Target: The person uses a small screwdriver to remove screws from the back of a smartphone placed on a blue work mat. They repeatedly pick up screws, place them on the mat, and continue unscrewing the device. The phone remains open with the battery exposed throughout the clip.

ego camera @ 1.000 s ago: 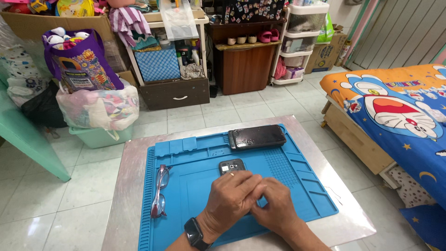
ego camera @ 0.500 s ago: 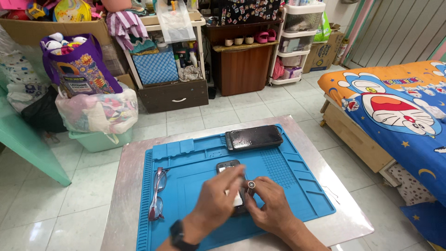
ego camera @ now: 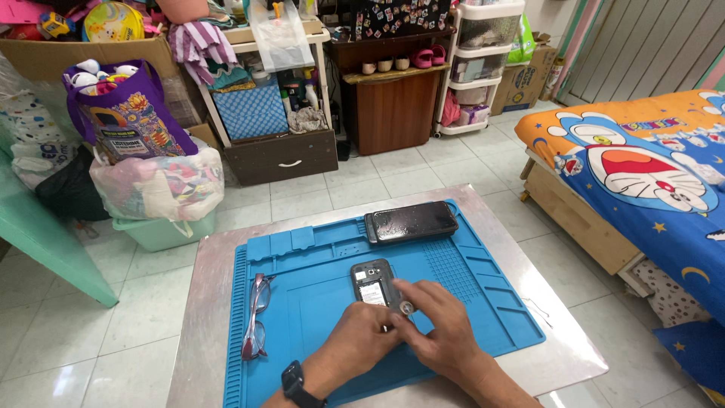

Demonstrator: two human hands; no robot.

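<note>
Right now we have both hands on the small opened phone (ego camera: 375,282) mid-mat: our left hand (ego camera: 361,341) pins its lower edge while our right hand (ego camera: 436,332) pinches a small round silver part (ego camera: 406,307), so the next move likely calls for steady fingertips. Left lie the glasses (ego camera: 256,316) on the blue mat (ego camera: 302,302); beyond, clear of our work, rests a bigger black phone (ego camera: 411,221).

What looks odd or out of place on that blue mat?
The small phone under both hands lies with its back cover off, insides showing. The left hand and right hand touch its lower edge. The larger black phone and the glasses lie tidily on the blue mat.
</note>
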